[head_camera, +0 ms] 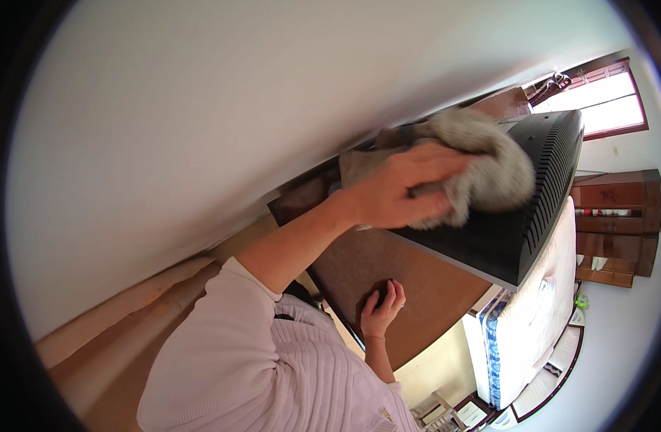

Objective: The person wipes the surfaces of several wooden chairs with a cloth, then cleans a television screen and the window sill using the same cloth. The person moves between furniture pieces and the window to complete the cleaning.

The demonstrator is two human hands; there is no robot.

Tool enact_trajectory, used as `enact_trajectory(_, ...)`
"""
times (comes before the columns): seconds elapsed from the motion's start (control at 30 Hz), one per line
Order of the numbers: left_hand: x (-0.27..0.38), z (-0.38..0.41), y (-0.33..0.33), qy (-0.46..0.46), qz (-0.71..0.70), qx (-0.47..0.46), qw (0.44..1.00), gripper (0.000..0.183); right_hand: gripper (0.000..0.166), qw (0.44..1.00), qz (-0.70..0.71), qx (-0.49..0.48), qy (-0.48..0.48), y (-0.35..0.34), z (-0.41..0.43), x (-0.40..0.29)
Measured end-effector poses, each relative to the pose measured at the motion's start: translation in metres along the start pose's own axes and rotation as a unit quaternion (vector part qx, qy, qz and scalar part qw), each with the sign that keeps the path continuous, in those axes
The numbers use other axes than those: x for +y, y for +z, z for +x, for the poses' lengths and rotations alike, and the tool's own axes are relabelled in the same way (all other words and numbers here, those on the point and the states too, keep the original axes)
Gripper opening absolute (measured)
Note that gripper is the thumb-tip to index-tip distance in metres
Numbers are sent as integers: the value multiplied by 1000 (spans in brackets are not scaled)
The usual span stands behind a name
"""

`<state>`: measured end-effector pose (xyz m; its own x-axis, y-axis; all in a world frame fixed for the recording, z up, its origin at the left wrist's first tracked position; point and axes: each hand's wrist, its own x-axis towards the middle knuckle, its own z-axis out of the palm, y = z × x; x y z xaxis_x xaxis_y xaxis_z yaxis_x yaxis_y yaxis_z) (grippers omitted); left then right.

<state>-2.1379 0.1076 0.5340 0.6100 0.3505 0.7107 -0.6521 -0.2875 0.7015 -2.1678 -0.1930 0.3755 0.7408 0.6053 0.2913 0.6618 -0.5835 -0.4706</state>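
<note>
My left hand (400, 186) is shut on a fluffy grey cloth (500, 173), blurred as if in motion. The cloth lies against the back casing of a black television or monitor (484, 237), which has rows of vent slots along one side. My hand and the cloth cover part of the casing. On the brown table top (433, 291) below rests my right hand (383, 310), near the edge closest to me, with nothing seen in it. Its thumb stands apart from its bent fingers, and a ring shows on one finger.
A pale wall (201, 119) runs close along the left, behind the table. Beyond the screen stand a bed with a bare mattress (525, 345), a dark wooden cabinet (611, 227) and a bright window (614, 105). A small wooden chair or stool (441, 413) is low in view.
</note>
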Motion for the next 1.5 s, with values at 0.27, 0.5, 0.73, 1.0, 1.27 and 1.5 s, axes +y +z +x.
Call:
enact_trajectory(0.27, -77, -50, -1, -310, -10, 48, 950, 37, 34, 1000, -7, -6, -3, 0, -5, 0)
enact_trajectory(0.5, -29, 14, 3, -200, -156, 56, 966, 37, 35, 1000, -1, -5, 0, 1, -7, 4)
enact_trajectory(0.73, -1, 144, 38, -78, -111, -112, 984, 50, 36, 1000, -6, -5, -7, -4, -8, 6)
enact_trajectory(1.0, -135, 137, 59, -200, -29, -137, 970, 54, 35, 1000, 3, -1, -17, -3, -12, 11)
enact_trajectory(1.27, -122, 61, 23, -274, 45, 4, 961, 40, 36, 999, 37, 15, -11, -1, -9, 8)
enact_trajectory(1.5, -71, 162, 39, -134, 1, -56, 989, 41, 35, 999, 39, 14, 16, -7, -8, 2)
